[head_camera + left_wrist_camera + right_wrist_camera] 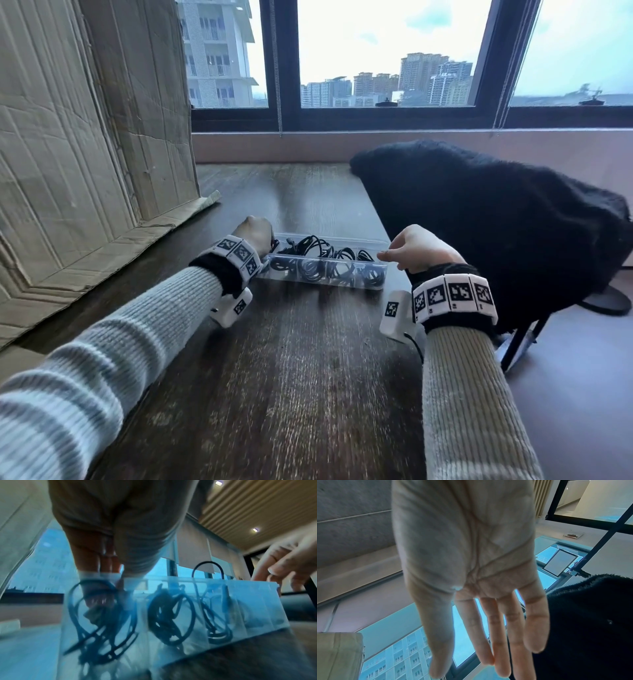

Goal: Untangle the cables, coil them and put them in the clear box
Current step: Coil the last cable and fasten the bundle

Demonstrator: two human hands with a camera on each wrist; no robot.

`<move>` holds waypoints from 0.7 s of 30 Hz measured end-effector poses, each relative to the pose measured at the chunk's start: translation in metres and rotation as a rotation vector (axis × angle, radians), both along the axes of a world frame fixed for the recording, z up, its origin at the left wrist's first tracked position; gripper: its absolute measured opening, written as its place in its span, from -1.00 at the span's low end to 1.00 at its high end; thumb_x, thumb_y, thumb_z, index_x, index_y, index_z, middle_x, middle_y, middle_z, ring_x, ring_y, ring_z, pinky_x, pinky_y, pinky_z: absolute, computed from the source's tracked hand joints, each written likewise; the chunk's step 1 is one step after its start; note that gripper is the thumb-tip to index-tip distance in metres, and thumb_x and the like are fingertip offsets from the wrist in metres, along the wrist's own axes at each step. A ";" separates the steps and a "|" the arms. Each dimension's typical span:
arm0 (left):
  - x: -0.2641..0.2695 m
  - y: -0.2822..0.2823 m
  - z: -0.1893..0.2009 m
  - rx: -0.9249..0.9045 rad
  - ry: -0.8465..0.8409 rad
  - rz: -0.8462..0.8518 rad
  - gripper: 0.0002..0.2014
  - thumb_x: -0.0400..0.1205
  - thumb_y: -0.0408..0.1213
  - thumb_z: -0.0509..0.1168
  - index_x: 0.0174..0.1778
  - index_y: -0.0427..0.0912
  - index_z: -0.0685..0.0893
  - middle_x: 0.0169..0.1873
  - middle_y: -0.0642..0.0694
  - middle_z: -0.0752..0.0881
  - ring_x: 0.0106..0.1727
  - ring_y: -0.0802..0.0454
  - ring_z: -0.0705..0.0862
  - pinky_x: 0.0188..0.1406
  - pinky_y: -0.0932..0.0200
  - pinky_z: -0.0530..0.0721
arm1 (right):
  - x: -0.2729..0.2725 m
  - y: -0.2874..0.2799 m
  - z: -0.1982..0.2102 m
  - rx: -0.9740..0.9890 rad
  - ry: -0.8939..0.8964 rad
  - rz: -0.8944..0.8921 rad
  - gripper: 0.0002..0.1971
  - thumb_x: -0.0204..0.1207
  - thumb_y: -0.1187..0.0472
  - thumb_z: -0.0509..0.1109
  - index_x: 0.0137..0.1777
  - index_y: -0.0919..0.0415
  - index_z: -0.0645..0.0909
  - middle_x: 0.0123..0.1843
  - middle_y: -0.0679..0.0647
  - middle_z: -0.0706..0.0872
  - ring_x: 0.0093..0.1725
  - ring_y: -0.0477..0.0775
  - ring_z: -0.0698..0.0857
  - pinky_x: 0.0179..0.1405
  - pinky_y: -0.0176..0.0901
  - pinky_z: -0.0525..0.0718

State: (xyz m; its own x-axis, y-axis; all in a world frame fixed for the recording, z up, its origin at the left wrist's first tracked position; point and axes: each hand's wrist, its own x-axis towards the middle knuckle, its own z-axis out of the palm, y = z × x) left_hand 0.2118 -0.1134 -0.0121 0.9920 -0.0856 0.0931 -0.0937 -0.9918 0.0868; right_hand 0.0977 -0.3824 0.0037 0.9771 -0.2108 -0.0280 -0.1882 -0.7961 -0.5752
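Note:
A long clear box (379,274) lies across the dark wooden table, divided into compartments that hold several coiled black cables (310,247). My left hand (256,235) is at the box's left end. In the left wrist view its fingers (98,600) reach down into the end compartment and close with the thumb on a black cable coil (102,628). Other coils (169,615) stand in the neighbouring compartments behind the clear wall (257,608). My right hand (416,251) hovers by the box's right end. Its fingers (493,622) are straight and hold nothing.
A black fuzzy garment (496,222) drapes over a chair right of the table. Flattened cardboard (85,154) leans at the left. The window sill (342,145) runs behind, and bare tabletop (291,377) stretches in front of the box.

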 end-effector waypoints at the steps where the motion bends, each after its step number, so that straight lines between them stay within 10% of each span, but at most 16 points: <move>1: -0.001 -0.001 0.002 0.009 0.027 -0.005 -0.81 0.59 -0.38 0.35 0.07 -0.21 0.79 -0.01 -0.16 0.80 -0.08 -0.04 0.75 -0.06 0.15 0.73 | 0.001 -0.001 -0.001 0.004 -0.007 -0.011 -0.72 0.48 0.05 0.50 0.04 0.26 0.75 -0.24 0.13 0.78 -0.16 0.07 0.77 0.01 -0.02 0.77; 5: -0.008 -0.004 0.015 0.081 0.076 0.014 -0.74 0.64 -0.19 0.16 -0.03 -0.27 0.69 -0.10 -0.16 0.69 -0.25 0.00 0.62 -0.36 0.17 0.55 | 0.002 -0.002 -0.003 0.016 -0.023 -0.024 -0.70 0.53 0.08 0.46 0.13 0.28 0.73 -0.10 0.14 0.78 -0.04 0.09 0.76 0.05 -0.03 0.73; 9: 0.002 0.001 0.014 -0.055 0.000 0.099 -0.44 0.72 0.07 -0.04 0.43 -0.27 0.49 0.39 -0.27 0.54 0.33 -0.19 0.56 0.30 -0.08 0.49 | 0.005 -0.001 -0.005 0.138 -0.084 -0.067 -0.60 0.64 -0.02 0.27 0.25 0.31 0.57 0.13 0.19 0.69 0.11 0.22 0.70 0.14 0.18 0.72; 12: 0.008 0.006 0.015 -0.219 0.138 0.137 -0.43 0.78 -0.01 -0.06 0.43 -0.46 0.45 0.42 -0.33 0.50 0.32 -0.20 0.53 0.33 0.00 0.45 | 0.006 0.002 -0.009 0.242 -0.025 -0.050 -0.58 0.69 -0.07 0.14 0.25 0.29 0.53 0.13 0.13 0.62 0.14 0.14 0.64 0.10 0.18 0.74; 17: 0.026 0.024 0.004 -0.385 0.225 0.110 -0.75 0.71 -0.27 0.20 -0.28 -0.26 0.53 -0.18 -0.14 0.56 -0.10 -0.05 0.54 -0.39 0.34 0.44 | 0.008 0.007 -0.009 0.380 0.016 -0.006 -0.47 0.66 -0.18 0.16 0.33 0.29 0.47 0.20 0.08 0.51 0.24 0.05 0.55 0.01 0.04 0.75; 21: 0.025 0.039 0.002 -0.632 0.289 0.082 -0.80 0.69 -0.35 0.15 -0.17 -0.30 0.63 -0.23 -0.20 0.62 -0.42 0.05 0.58 -0.57 0.31 0.45 | 0.009 0.008 -0.004 0.481 -0.003 -0.010 -0.42 0.63 -0.21 0.17 0.37 0.30 0.47 0.23 0.10 0.54 0.21 0.10 0.58 -0.03 0.02 0.70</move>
